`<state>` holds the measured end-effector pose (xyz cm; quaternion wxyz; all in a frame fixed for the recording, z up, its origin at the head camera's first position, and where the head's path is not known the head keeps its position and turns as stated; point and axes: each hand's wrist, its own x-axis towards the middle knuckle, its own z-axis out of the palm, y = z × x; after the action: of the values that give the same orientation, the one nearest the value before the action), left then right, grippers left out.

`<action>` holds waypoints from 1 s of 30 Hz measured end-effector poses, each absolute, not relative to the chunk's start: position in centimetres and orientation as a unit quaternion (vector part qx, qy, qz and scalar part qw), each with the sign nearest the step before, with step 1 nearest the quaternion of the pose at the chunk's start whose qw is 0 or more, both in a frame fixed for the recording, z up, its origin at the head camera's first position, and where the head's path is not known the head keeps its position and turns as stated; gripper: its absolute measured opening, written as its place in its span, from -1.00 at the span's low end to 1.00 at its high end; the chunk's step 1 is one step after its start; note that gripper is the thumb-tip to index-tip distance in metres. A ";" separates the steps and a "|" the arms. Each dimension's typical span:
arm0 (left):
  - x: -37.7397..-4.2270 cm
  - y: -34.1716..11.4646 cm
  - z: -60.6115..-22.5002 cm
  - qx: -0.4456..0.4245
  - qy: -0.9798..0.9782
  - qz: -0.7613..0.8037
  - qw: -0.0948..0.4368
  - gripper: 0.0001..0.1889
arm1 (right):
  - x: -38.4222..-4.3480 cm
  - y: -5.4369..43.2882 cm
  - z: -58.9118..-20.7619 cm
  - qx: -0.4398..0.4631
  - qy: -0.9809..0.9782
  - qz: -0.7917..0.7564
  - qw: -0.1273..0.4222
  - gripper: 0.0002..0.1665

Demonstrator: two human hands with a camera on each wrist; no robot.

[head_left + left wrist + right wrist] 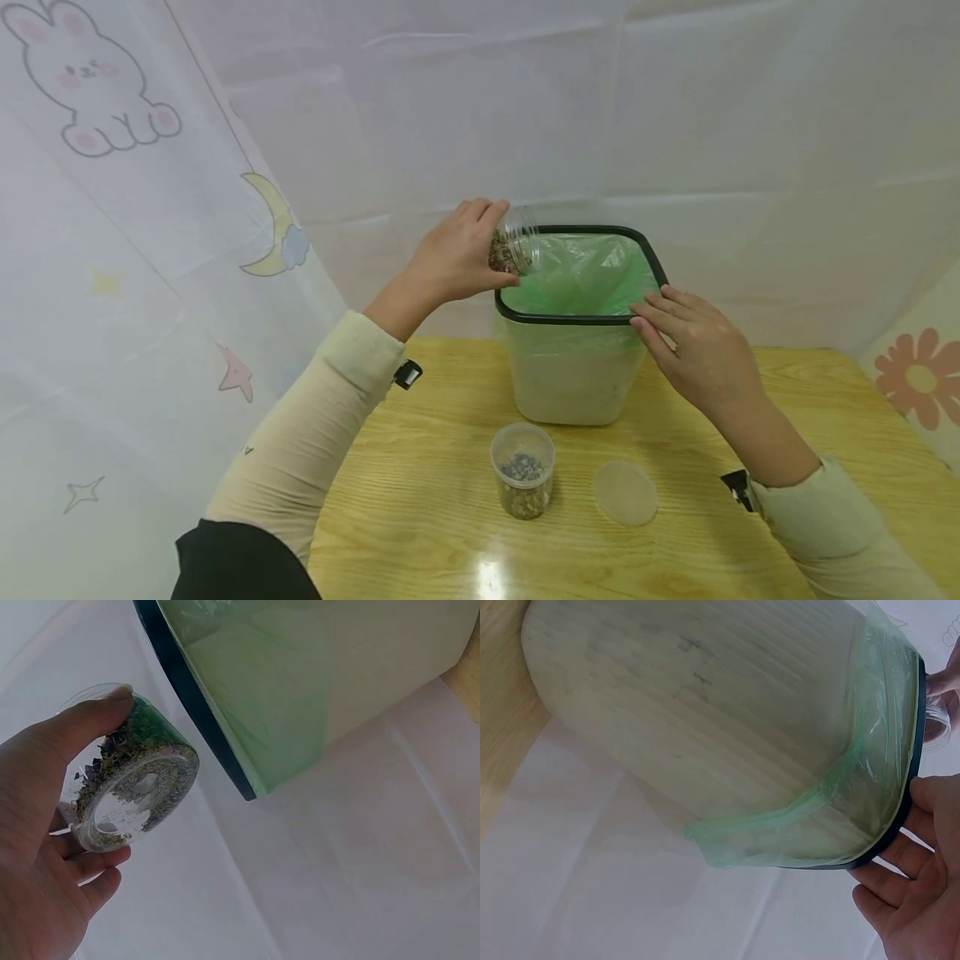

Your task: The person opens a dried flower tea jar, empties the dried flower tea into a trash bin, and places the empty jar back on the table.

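Observation:
My left hand (pixel 457 254) grips a clear plastic jar (pixel 514 242) tipped on its side above the left rim of a trash bin (pixel 573 387). Dark and brownish dried flakes (pixel 112 761) lie along the jar's lower wall in the left wrist view; its mouth faces the bin. A green bag (pixel 592 271) lines the bin, folded out over a black rim ring (pixel 570 319). At the bin's front right corner, my right hand (pixel 701 350) holds the rim, with thumb and fingers around the ring in the right wrist view.
In front of the bin stands a second clear jar (pixel 525 500), uncovered, with grey bits on top of brownish contents. A round translucent lid (pixel 626 493) lies to its right on the wooden table (pixel 420 467). Printed white cloth (pixel 465 100) hangs behind and at the sides.

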<state>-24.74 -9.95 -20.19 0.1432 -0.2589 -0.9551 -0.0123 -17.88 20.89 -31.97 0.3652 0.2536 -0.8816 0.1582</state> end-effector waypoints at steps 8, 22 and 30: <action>-24.7 -10.1 -20.2 -0.264 -0.953 -0.005 0.151 0.08 | -18.1 20.9 -32.0 0.258 -0.878 0.157 0.371 -0.62; -24.9 -9.9 -20.2 -0.273 -0.948 0.008 0.163 0.08 | -18.3 20.9 -32.2 0.261 -0.877 0.155 0.374 -0.62; -25.0 -9.6 -20.0 -0.277 -0.945 0.016 0.171 0.08 | -18.2 20.9 -32.1 0.260 -0.877 0.155 0.372 -0.61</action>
<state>-24.99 -9.61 -20.03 0.1714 -0.2769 -0.9453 0.0162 -18.23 20.91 -32.10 0.3723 0.2600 -0.8773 0.1553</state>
